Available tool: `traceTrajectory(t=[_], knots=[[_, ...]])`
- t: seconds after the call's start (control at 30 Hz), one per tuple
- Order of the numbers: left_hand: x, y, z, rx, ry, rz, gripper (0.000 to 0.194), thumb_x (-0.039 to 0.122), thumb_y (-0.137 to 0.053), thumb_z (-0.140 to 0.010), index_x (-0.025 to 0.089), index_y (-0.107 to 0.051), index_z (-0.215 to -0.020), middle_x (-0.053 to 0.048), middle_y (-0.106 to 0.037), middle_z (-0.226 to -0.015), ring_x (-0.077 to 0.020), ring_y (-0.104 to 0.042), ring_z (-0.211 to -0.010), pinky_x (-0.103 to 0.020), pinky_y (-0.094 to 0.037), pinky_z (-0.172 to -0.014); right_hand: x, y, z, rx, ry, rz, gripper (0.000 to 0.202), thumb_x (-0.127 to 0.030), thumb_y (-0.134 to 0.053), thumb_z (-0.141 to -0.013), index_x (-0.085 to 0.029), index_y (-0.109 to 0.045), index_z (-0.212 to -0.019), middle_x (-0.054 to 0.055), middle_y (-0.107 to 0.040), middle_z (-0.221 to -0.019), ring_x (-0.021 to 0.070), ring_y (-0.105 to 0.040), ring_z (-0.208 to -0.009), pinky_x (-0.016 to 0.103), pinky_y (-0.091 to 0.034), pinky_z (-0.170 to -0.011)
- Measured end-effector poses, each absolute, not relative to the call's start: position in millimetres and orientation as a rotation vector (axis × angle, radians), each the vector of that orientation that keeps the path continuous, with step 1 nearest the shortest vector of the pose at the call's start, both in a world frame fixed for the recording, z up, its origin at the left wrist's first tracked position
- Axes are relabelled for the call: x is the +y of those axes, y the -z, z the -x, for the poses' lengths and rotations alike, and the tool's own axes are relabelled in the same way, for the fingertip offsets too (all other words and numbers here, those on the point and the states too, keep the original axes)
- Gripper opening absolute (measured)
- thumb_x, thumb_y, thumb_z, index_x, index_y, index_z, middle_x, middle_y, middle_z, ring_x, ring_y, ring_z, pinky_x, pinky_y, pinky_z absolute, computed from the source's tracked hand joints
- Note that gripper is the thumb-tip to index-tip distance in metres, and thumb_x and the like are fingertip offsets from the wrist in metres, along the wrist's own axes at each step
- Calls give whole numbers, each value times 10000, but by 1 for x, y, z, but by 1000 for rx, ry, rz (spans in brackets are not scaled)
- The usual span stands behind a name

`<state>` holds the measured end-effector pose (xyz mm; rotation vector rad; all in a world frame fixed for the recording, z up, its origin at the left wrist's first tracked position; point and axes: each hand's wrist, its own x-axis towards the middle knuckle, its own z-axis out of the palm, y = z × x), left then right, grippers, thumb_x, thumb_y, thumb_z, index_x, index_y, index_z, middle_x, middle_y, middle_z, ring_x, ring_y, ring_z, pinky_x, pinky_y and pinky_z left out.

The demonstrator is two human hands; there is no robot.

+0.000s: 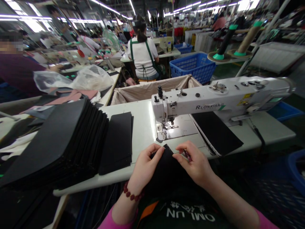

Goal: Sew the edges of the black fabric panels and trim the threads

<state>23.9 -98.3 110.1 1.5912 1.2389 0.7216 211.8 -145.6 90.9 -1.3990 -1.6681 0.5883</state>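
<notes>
Apron point(183, 203), black piece point(166, 163) — corner toward sewing machine point(190, 98), long axis unclear

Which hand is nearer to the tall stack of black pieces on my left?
Left. The left hand pinches a black panel to the right of the tall stack; the right hand is farther right, beyond that panel's corner.

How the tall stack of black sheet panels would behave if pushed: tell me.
The tall stack of black sheet panels would probably feel heavy, given its many layers. Its uneven edges suggest it may slide apart; its curved top hints at some flex.
</notes>
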Motion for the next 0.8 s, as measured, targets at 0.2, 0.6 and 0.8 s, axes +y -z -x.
traceTrajectory(t=[0.2, 0.6, 0.8], knots=[[-103, -110, -29, 1247, -700, -1666, 237, 376, -524, -914, 197, -629, -800, 6, -648, -778, -173, -575, -771, -237, -415, -704, -140, -91, -210, -1733, -577, 1394, 53, -240, -514, -929, -218, -528, -883, 18, -562, -837, 169, -534, -761, 291, -393, -660], [-114, -103, -31, 1312, -629, -1924, 196, 376, -488, -943, 238, -623, -913, -9, -676, -868, -204, -589, -812, -274, -399, -715, -136, -96, -212, -1649, -660, 1470, 102, -273, -524, -934, -221, -535, -847, 0, -571, -812, 163, -539, -758, 278, -401, -667], [-114, -103, -32, 1327, -620, -1971, 189, 385, -486, -947, 248, -614, -927, -10, -673, -867, -213, -579, -818, -286, -387, -725, -138, -97, -224, -1627, -624, 1523, 124, -316, -525, -936, -224, -536, -854, -7, -565, -797, 157, -524, -713, 279, -390, -648]])
